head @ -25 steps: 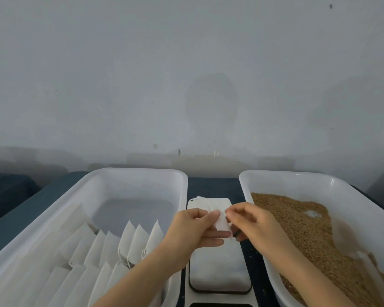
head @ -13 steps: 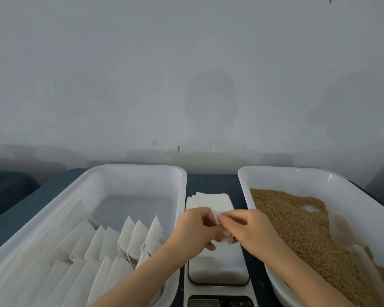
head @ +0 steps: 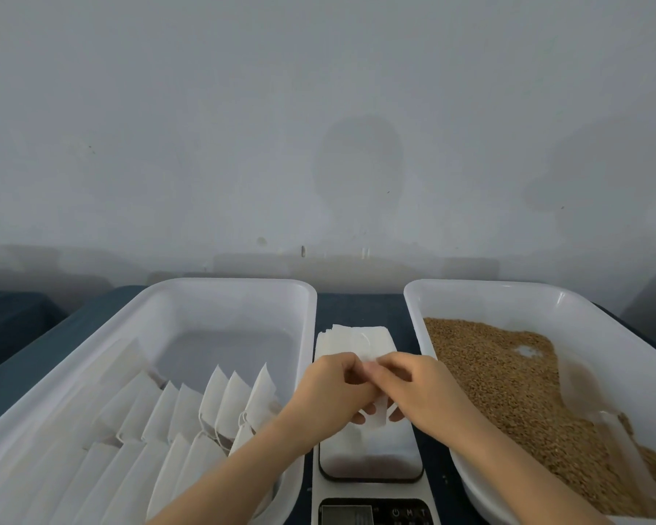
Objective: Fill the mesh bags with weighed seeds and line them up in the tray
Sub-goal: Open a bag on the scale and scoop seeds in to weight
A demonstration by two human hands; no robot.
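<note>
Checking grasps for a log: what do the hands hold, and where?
The left hand and right hand pinch one bag at its upper edge.

Glossy white plastic tray (head: pixel 303 297), matt papery-cloth mesh bags (head: pixel 235 403), grainy brown seeds (head: pixel 508 373), smooth scale (head: pixel 372 456).

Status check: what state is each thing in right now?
Left hand: pinching the bag.
Right hand: pinching the same bag.
Bag: looks empty, over the scale.
Left tray: partly filled with rows of bags.
Right tray: holds loose seeds.
Scale: display unreadable.
Spare bags: stacked flat.
</note>
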